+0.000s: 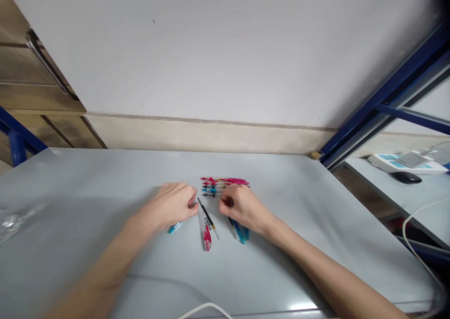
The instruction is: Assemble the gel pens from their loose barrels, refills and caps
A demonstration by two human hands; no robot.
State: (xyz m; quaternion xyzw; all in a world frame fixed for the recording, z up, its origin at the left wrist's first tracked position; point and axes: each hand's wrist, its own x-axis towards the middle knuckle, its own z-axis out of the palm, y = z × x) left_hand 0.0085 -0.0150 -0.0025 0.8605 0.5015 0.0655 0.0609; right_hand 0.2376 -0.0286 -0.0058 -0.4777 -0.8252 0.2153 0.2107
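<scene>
Well to the left of the fingers of the left hand (174,201), crumpled clear plastic (12,223) lies on the worktop (161,258), a smooth grey sheet with a soft sheen. Farther out, beyond those fingers, stand a brown panel (21,91) with a dark handle (49,65) and a blue bar (17,145). Straight ahead of both hands rises a white, lightly specked wall (211,51) above a cream skirting (211,133). A white cable (207,305) curves nearer the wearer than the fingers. Well right of the fingers of the right hand (242,204), past a blue frame (390,84), a white device (408,163) and a black mouse (407,178) sit on another surface.

A blue-ended pen part (174,227) shows just below the left fingers, which are curled, thumb near forefinger; whether they pinch anything, I cannot tell. Between the hands lie a slim black refill (206,213) with a yellowish section and a clear tube with a red end (207,238). Beyond, partly behind the right fingers, pens (211,184) in pink, blue and black lie in a sideways row. The right fingers curl toward the thumb, their grip unclear, above glossy blue pen parts (239,233).
</scene>
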